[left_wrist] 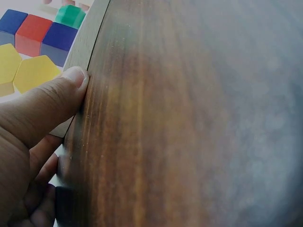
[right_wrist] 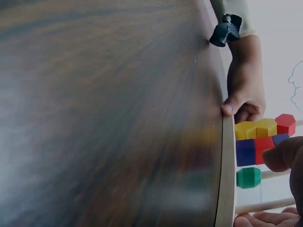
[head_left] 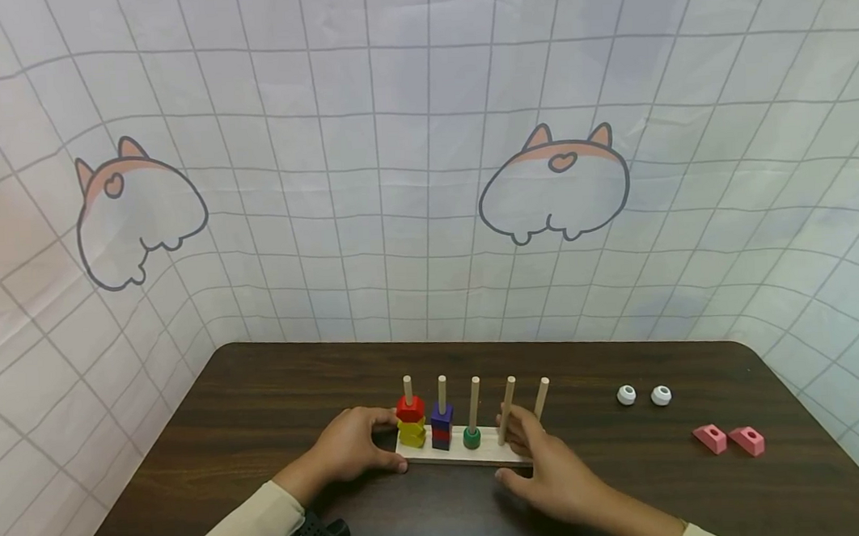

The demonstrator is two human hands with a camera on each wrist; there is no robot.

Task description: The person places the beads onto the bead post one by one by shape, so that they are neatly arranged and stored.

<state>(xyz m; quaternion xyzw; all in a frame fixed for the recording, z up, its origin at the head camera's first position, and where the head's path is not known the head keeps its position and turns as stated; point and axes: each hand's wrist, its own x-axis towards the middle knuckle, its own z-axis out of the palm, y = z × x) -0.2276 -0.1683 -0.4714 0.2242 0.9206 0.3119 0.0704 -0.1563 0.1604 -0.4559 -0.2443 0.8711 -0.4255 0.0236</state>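
A pale wooden peg stand (head_left: 457,455) with several upright dowels lies near the table's middle. Yellow hexagonal beads (head_left: 412,433) sit under a red bead (head_left: 410,408) on the leftmost dowel. Beside them, blue and red square beads (head_left: 442,427) are stacked, then one green bead (head_left: 472,438) low on the middle dowel. My left hand (head_left: 351,446) grips the stand's left end, thumb (left_wrist: 71,85) against its front edge. At the right end, my right hand (head_left: 549,468) reaches round with fingers behind a bare dowel; its thumb (right_wrist: 281,155) is held away from the stand.
Two white round beads (head_left: 626,395) lie on the dark wood table (head_left: 275,373) to the right. Nearer the right edge are two pink wedge-shaped beads (head_left: 747,441). A white gridded curtain (head_left: 367,182) hangs behind the table.
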